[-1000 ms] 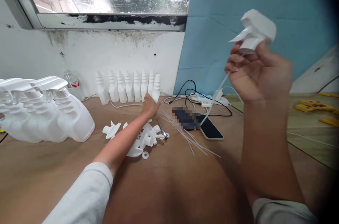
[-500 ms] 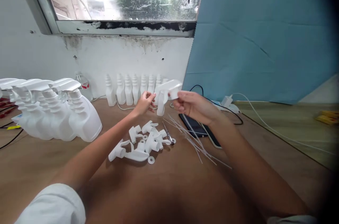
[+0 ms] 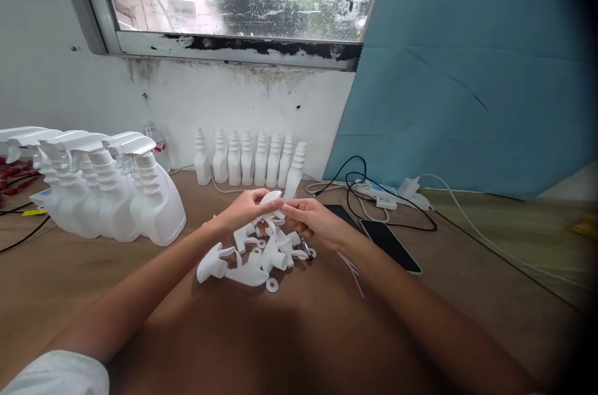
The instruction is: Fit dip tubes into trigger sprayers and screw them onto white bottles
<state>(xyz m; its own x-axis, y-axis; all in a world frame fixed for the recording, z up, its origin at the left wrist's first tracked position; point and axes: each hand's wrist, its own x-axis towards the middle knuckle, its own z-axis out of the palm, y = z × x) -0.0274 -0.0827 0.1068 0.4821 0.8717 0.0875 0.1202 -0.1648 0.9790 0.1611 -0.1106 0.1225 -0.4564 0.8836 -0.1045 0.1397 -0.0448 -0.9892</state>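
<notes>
My left hand [image 3: 247,211] is closed around a white spray trigger head [image 3: 271,197], whose top shows above the thumb. Against it, the fingertips of my right hand [image 3: 312,219] are pinched together near the left thumb; whatever lies between them is hidden. Below both hands is a pile of loose white trigger heads [image 3: 247,273] with small white washers [image 3: 271,285]. A slim metal tool [image 3: 306,248] lies at the pile's right, partly under my right hand. Thin white tubes [image 3: 352,273] stick out beneath my right forearm.
Large white spray bottles [image 3: 159,208] with heads fitted stand at left. Several small headless bottles [image 3: 247,161] line the wall, one bottle [image 3: 295,171] standing forward. At right lie a phone [image 3: 391,245], a dark flat device [image 3: 341,215], a power strip [image 3: 374,192] and black cables [image 3: 397,227].
The trigger head, held up by my right hand before, is now lower and in my left hand. My left hand has closed, and both hands have come together above the pile.
</notes>
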